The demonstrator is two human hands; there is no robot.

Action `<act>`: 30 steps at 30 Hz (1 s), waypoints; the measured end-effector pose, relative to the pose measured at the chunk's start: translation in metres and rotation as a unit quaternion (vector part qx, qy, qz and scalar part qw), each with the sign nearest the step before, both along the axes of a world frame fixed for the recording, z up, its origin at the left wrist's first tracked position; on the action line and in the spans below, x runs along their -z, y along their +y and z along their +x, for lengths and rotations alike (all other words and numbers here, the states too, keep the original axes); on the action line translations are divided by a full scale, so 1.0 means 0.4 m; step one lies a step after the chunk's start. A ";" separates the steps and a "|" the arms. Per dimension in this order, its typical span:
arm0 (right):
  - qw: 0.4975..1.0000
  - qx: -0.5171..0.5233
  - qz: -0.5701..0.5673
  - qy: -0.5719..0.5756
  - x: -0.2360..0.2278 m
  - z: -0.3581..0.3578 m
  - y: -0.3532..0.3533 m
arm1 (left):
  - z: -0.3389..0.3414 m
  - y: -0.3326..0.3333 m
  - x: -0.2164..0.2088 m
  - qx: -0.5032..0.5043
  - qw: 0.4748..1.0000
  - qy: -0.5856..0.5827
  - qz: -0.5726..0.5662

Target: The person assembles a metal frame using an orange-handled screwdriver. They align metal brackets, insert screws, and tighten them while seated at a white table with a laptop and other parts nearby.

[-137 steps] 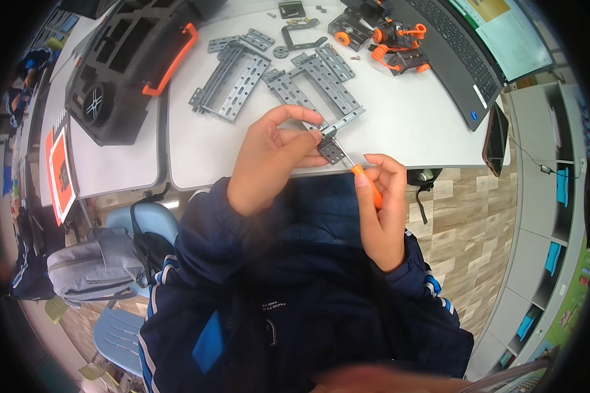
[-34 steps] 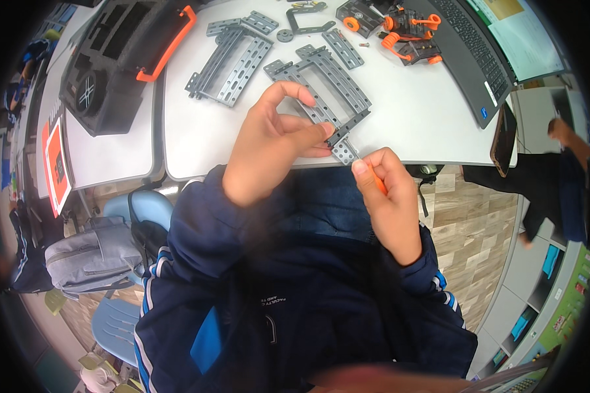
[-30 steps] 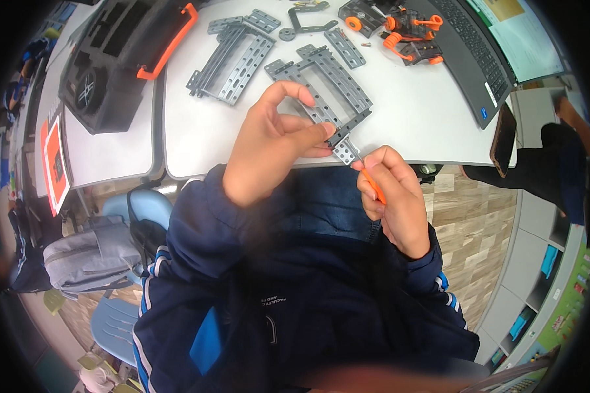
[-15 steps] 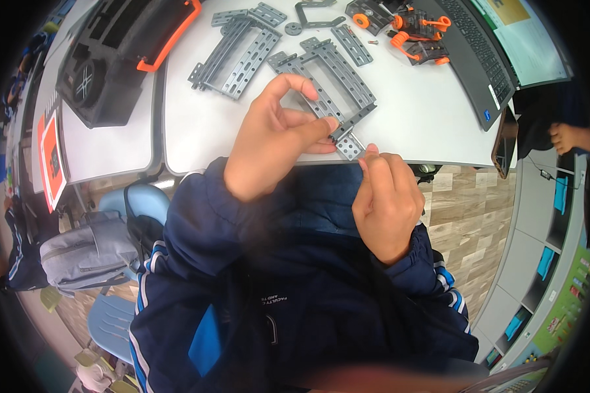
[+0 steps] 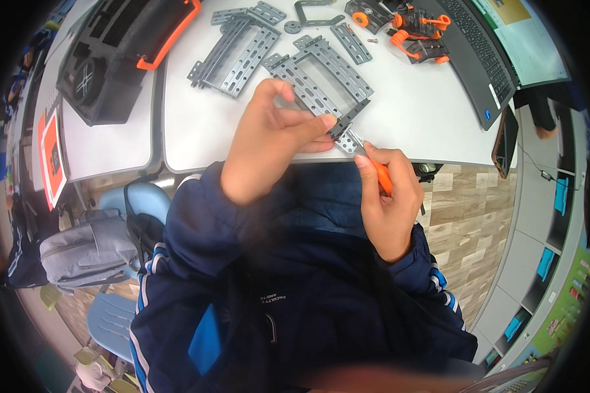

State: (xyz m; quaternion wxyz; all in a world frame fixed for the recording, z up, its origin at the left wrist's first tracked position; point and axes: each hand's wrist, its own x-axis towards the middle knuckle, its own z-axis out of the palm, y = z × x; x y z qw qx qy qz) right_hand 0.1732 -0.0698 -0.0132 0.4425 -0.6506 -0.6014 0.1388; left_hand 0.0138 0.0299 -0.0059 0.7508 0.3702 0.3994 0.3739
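Observation:
My left hand (image 5: 262, 141) pinches the near corner of a grey perforated metal frame (image 5: 343, 75), which lies on the white table (image 5: 432, 124) by its front edge. A small light plate with holes (image 5: 349, 145) juts from that corner. In my right hand (image 5: 396, 209) is an orange-handled screwdriver (image 5: 382, 175). Its shaft points up and left to the joint between plate and frame; my left fingers partly hide the exact contact. Beyond my left hand lies a second grey metal frame (image 5: 246, 69).
A black case (image 5: 115, 98) with an orange handle stands at the left. Loose grey bars, such as a slotted strip (image 5: 351, 43), lie far back. Black-and-orange modules (image 5: 426, 49), a laptop (image 5: 473, 62) and a phone (image 5: 505, 143) are to the right. A grey backpack (image 5: 88, 252) rests on a blue chair.
My right hand has turned and shifted slightly right, so the orange screwdriver handle now shows. The frame in my left hand has shifted slightly left. At far right, another person's hand has moved back.

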 end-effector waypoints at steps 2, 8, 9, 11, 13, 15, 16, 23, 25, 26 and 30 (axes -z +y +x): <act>1.000 0.000 -0.003 0.014 0.001 -0.001 -0.001 | -0.005 -0.008 -0.009 -0.009 0.999 0.037 -0.005; 0.999 -0.003 -0.013 0.036 0.005 -0.002 -0.002 | -0.028 -0.003 -0.023 -0.003 0.999 0.042 -0.031; 0.999 0.000 -0.021 0.043 0.005 -0.002 -0.003 | -0.030 -0.004 -0.023 -0.009 0.999 0.042 -0.027; 0.998 0.008 -0.034 0.055 0.004 -0.001 -0.005 | -0.033 -0.006 -0.024 -0.023 0.999 0.043 -0.011; 0.997 0.007 -0.038 0.060 0.004 0.000 -0.004 | -0.039 -0.003 -0.025 -0.019 0.999 0.047 -0.014; 0.997 0.002 -0.041 0.070 0.004 0.002 -0.004 | -0.040 0.002 -0.025 -0.013 0.999 0.038 -0.016; 0.996 -0.002 -0.041 0.078 0.004 0.002 -0.004 | -0.039 0.007 -0.025 -0.009 0.999 0.028 -0.018; 0.989 -0.024 -0.056 0.136 0.008 0.006 -0.001 | -0.010 0.039 -0.015 0.056 0.996 -0.033 -0.059; 0.983 -0.027 -0.072 0.169 0.010 0.008 0.001 | -0.001 0.036 -0.013 0.058 0.997 -0.023 -0.042; 0.979 -0.028 -0.080 0.185 0.010 0.009 0.002 | 0.002 0.033 -0.012 0.059 0.998 -0.016 -0.031; 0.898 -0.081 -0.151 0.406 0.003 0.028 -0.004 | 0.004 0.025 -0.017 0.068 0.997 -0.019 0.010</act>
